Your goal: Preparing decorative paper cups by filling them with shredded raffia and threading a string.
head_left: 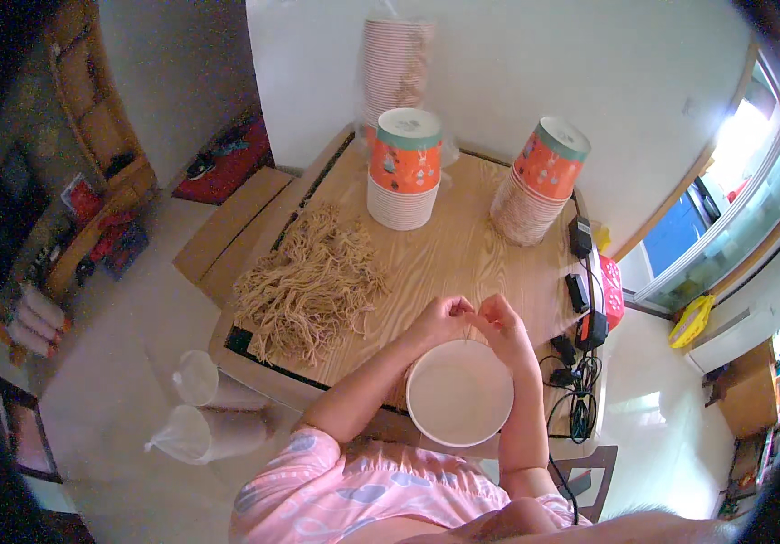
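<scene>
A white paper bucket [460,393] stands at the table's near edge, its open mouth toward me and its inside pale and bare. My left hand [443,319] and my right hand [502,325] meet just beyond its far rim, with the fingers of both pinched together. What they pinch is too small to make out; a thin strand may hang below the fingertips. To the left lies a large tangled heap of tan cords [313,286]. Farther back, an upside-down stack of orange and green paper buckets [405,168] rests on the table.
A second bucket stack [542,181] leans at the back right, and a tall bagged stack [396,68] stands by the wall. Black cables and adapters [580,394] line the table's right edge. Wrapped white bucket stacks [227,433] lie on the floor at left.
</scene>
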Tool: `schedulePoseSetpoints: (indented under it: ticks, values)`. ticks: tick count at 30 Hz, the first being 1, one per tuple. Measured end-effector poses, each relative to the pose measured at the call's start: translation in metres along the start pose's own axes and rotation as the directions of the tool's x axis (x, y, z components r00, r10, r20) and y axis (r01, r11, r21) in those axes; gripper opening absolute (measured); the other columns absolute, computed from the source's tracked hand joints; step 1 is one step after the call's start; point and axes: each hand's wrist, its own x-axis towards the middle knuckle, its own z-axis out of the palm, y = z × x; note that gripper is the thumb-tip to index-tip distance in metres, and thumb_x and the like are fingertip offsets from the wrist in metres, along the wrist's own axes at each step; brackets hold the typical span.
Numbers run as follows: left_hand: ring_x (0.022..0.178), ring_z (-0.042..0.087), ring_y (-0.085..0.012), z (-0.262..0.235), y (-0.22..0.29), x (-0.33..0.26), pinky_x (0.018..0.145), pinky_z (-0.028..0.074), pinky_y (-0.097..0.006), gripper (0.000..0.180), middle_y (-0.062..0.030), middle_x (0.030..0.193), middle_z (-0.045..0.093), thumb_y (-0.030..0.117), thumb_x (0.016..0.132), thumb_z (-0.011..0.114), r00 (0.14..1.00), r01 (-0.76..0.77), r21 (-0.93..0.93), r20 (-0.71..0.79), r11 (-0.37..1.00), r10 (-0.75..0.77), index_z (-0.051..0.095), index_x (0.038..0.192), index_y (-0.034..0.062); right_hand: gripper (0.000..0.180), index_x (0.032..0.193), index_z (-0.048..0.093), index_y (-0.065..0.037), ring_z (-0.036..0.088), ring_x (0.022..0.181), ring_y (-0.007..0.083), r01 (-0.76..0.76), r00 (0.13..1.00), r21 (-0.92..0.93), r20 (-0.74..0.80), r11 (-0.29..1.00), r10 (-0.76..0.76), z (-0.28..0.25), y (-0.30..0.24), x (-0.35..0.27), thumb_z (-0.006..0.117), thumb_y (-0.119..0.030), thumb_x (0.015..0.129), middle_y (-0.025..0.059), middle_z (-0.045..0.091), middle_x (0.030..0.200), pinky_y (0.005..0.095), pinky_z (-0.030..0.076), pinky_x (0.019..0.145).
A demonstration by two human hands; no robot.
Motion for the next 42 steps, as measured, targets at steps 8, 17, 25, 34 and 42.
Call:
schedulePoseSetpoints:
  ticks: [8, 17, 25, 34, 42]
  values:
    - [0.051, 0.042, -0.0034, 0.001, 0.005, -0.003, 0.044, 0.034, -0.021, 0.012, 0.0054, 0.063, 0.047, 0.020, 0.085, 0.057, 0.986, 0.120, -0.210, -0.089, 0.970, -0.141, 0.054, 0.086, 0.0086, 0.015, 0.091, 0.066, -0.005, 0.058, 0.087, 0.0292, 0.328, 0.944, -0.367, 0.169, 0.871, -0.284, -0.001, -0.027, -0.042, 0.064, -0.010, 0.078, 0.0121, 0.059, 0.094, 0.0350, 0.047, 0.077]
    - [0.052, 0.043, -0.0047, 0.000, 0.003, -0.002, 0.045, 0.035, -0.021, 0.010, 0.0027, 0.062, 0.048, 0.015, 0.086, 0.054, 0.988, 0.099, -0.271, -0.086, 0.957, -0.127, 0.053, 0.084, 0.0049, 0.025, 0.105, 0.061, -0.009, 0.057, 0.086, 0.0312, 0.349, 0.937, -0.423, 0.153, 0.836, -0.314, 0.002, -0.030, -0.047, 0.060, -0.011, 0.080, 0.0124, 0.059, 0.094, 0.0368, 0.047, 0.075]
    - [0.048, 0.041, -0.0037, 0.003, 0.007, -0.005, 0.042, 0.032, -0.019, 0.010, 0.0040, 0.060, 0.048, 0.016, 0.087, 0.053, 0.990, 0.070, -0.286, -0.095, 0.956, -0.101, 0.052, 0.084, 0.0072, 0.030, 0.110, 0.060, -0.011, 0.055, 0.087, 0.0306, 0.360, 0.933, -0.508, 0.183, 0.782, -0.310, 0.002, -0.029, -0.048, 0.060, -0.016, 0.081, 0.0124, 0.059, 0.093, 0.0383, 0.046, 0.076]
    - [0.055, 0.042, -0.0046, -0.004, 0.010, -0.007, 0.049, 0.036, -0.021, 0.009, 0.0020, 0.064, 0.049, 0.012, 0.087, 0.053, 0.987, 0.045, -0.243, -0.140, 0.969, -0.081, 0.053, 0.083, 0.0036, 0.051, 0.128, 0.044, -0.005, 0.055, 0.091, 0.0291, 0.274, 0.962, -0.686, 0.188, 0.675, -0.200, 0.007, -0.028, -0.049, 0.059, -0.023, 0.082, 0.0133, 0.059, 0.099, 0.0393, 0.043, 0.079]
    - [0.057, 0.045, -0.0045, 0.000, 0.031, -0.012, 0.051, 0.037, -0.021, 0.009, 0.0023, 0.065, 0.052, 0.013, 0.085, 0.057, 0.988, 0.099, -0.209, -0.097, 0.973, -0.121, 0.055, 0.084, 0.0045, 0.037, 0.116, 0.053, -0.001, 0.060, 0.082, 0.0291, 0.256, 0.965, -0.568, 0.097, 0.782, -0.246, 0.005, -0.014, -0.037, 0.058, -0.019, 0.084, 0.0140, 0.062, 0.089, 0.0380, 0.045, 0.071]
